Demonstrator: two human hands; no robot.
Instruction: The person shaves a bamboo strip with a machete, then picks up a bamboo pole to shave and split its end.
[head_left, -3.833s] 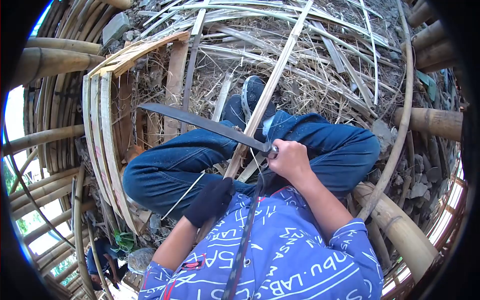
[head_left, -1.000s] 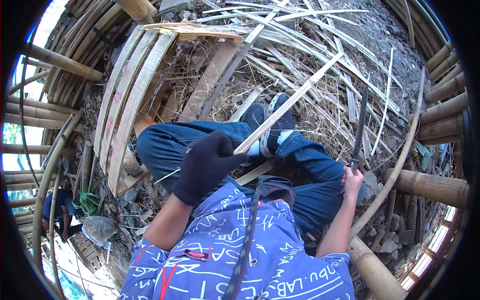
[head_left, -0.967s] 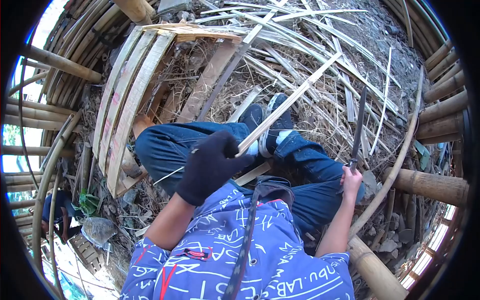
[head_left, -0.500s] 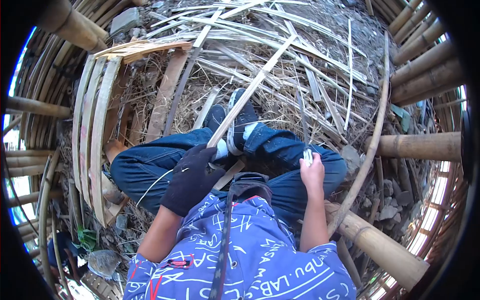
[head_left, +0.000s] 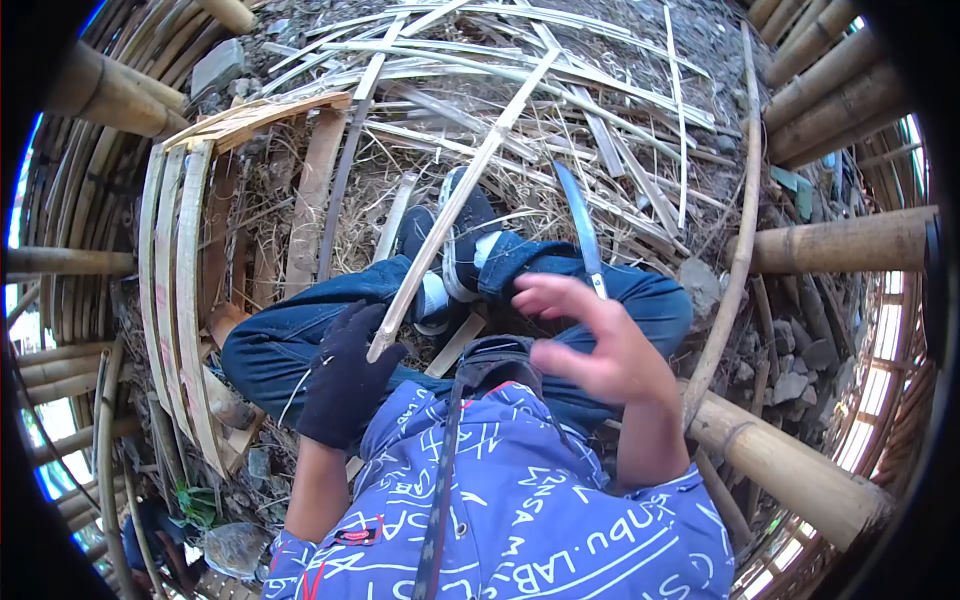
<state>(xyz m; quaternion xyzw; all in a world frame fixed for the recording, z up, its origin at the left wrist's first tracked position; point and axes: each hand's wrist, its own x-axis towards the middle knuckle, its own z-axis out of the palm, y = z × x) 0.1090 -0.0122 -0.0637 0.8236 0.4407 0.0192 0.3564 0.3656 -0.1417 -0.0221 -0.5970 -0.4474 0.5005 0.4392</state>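
Observation:
My left hand (head_left: 350, 375), in a black knitted glove, has a long pale bamboo strip (head_left: 470, 205) between its thumb and fingers. The strip's near end shows at the glove; its far part slants up over my shoes and the pile ahead. My right hand (head_left: 590, 335) is bare and raised over my lap, fingers apart, slightly blurred, holding nothing. Beyond it a knife (head_left: 578, 215) with a long blade rests against my right thigh, blade pointing away. Part of its pale handle is hidden by my hand.
Split bamboo strips (head_left: 450, 65) and fine shavings cover the ground ahead. A slatted wooden crate (head_left: 185, 260) stands by my left knee. Thick bamboo poles (head_left: 785, 460) flank me, and stones (head_left: 785, 370) lie at right. Part of another person (head_left: 160, 545) shows at lower left.
My right hand has let go of the knife, now on my thigh, and moved inward, opening. My left hand has shifted its hold, baring the strip's near end.

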